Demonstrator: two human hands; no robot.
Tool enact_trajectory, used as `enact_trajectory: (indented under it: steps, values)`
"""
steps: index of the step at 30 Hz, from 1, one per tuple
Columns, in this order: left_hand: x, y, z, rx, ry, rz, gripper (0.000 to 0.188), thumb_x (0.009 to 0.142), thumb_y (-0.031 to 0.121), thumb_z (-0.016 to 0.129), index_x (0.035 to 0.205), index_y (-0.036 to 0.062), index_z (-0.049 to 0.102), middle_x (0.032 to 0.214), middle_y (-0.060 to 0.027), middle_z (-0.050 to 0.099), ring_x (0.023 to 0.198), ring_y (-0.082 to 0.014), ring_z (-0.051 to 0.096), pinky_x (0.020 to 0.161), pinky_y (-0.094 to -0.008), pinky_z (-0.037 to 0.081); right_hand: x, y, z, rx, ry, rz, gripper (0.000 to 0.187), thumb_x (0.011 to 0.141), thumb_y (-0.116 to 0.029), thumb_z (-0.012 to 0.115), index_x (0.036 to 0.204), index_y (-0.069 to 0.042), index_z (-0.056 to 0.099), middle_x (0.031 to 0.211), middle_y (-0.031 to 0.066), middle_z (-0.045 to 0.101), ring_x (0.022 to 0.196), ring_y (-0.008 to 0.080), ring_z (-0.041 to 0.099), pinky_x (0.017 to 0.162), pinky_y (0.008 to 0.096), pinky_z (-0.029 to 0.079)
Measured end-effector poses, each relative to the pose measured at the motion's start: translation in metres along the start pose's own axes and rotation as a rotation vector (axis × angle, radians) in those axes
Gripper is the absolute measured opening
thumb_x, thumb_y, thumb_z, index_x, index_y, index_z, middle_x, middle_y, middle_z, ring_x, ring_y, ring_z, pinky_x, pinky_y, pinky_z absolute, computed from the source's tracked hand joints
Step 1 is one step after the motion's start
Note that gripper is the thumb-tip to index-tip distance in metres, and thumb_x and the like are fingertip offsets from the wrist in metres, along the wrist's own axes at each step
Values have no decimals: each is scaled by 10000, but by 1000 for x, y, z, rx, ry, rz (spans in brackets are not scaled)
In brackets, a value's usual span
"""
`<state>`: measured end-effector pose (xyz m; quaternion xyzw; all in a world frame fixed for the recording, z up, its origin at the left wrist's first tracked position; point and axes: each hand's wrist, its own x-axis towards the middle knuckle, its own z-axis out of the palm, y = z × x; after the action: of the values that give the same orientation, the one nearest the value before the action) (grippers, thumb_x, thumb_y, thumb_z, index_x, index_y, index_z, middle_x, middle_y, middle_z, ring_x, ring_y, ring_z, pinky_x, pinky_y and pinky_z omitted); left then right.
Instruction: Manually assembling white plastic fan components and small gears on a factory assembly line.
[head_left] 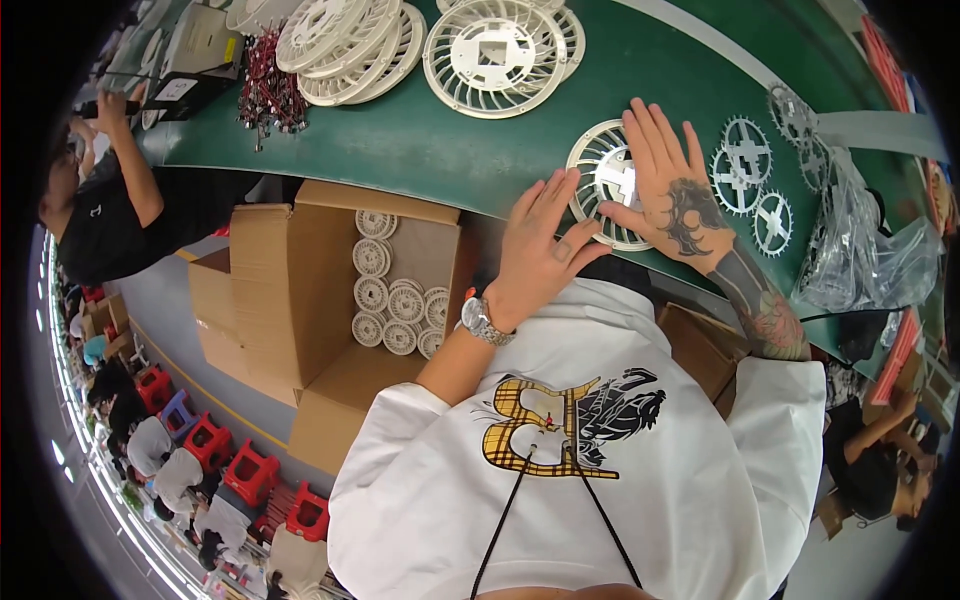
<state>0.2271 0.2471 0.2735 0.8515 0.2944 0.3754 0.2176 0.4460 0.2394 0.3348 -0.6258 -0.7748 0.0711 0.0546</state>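
On the near edge of the green bench lies a round white slotted plastic frame (590,160), like a fan grille, with a bright flat plate (612,182) at its centre. My left hand (540,240) is at its left and near rim, fingers stretched and slightly apart; whether the fingertips press on it I cannot tell. My right hand (668,185) lies flat over the frame's right side, fingers long and thumb spread toward the centre, hiding that part. Neither hand grips anything. Thin white toothed discs (742,165) with cross-shaped cutouts lie to the right.
Stacked white slotted frames (495,55) and a heap of red-and-black wires (268,85) occupy the far left. An opened cardboard box (265,295) holds several stacked frames below the bench. Clear plastic bags (850,250) are at right; a co-worker (110,215) is at left.
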Motion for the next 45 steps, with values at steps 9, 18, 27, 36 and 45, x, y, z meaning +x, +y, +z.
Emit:
enact_trajectory:
  steps: [9, 18, 27, 36, 45]
  values:
    - [-6, 3, -1, 79, 19, -15, 342, 756, 295, 888, 998, 133, 708, 1512, -208, 528, 1347, -368, 565, 1119, -498, 425, -18, 15, -5, 238, 194, 42, 801, 847, -372, 774, 1499, -29, 459, 1620, 212, 363, 1480, 405, 370, 1223, 533, 265]
    - [5, -1, 3, 67, 41, 11, 341, 752, 288, 890, 994, 133, 707, 1508, -205, 529, 1342, -361, 568, 1114, -504, 432, -32, 20, 1, 415, 262, 89, 307, 794, -165, 818, 1016, -22, 662, 1448, 163, 577, 1289, 400, 566, 1053, 434, 466]
    - [-1, -5, -13, 39, 111, 47, 426, 685, 293, 899, 1008, 107, 693, 1439, -219, 560, 1260, -432, 586, 1039, -540, 491, -3, -7, -29, 351, 188, -70, 478, 822, -158, 721, 1257, 0, 604, 1526, 233, 484, 1382, 429, 475, 1151, 510, 376]
    - [-17, -2, 8, 16, 122, 69, 388, 815, 357, 821, 1034, 68, 683, 1518, -278, 446, 1390, -428, 482, 1141, -562, 411, 31, -22, 2, 91, -44, -86, 668, 1026, -265, 501, 1568, 72, 303, 1646, 247, 302, 1540, 404, 260, 1259, 547, 153]
    - [-16, -9, 14, -59, 168, 93, 384, 850, 339, 804, 1078, 71, 651, 1391, -240, 503, 1390, -424, 479, 1155, -563, 410, 43, -32, 2, 21, -38, -79, 696, 1036, -315, 422, 1579, 91, 260, 1656, 264, 271, 1552, 411, 228, 1260, 551, 135]
